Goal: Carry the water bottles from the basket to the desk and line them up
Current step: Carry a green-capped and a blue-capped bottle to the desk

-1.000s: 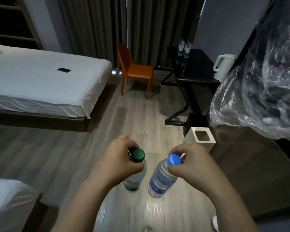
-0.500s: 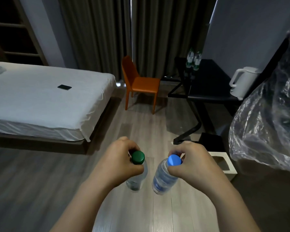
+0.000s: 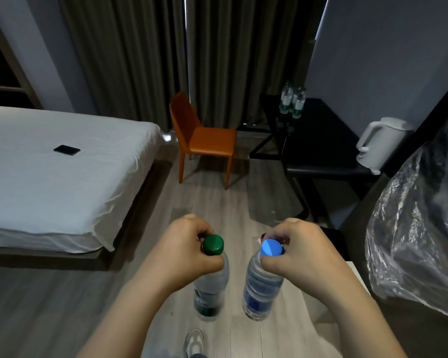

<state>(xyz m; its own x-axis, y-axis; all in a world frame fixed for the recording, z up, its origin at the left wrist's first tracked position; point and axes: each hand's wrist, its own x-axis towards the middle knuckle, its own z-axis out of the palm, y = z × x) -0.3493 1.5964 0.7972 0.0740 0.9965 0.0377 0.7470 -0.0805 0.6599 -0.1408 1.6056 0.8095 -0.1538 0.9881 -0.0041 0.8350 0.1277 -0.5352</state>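
Left hand (image 3: 184,248) grips green-capped bottle (image 3: 212,277) by its neck; right hand (image 3: 299,250) grips blue-capped bottle (image 3: 263,285), both lower centre. Keep them hanging vertical; head for desk (image 3: 318,140) upper right, beside bottles already there (image 3: 292,100).

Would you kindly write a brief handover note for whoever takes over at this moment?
Left hand grips the green-capped bottle by its neck; right hand grips the blue-capped bottle likewise.
Both hang above the floor, short of the desk.
Done: some bottles stand at the desk's far end.
Left: reach the desk, set these two in line. Basket not in view.
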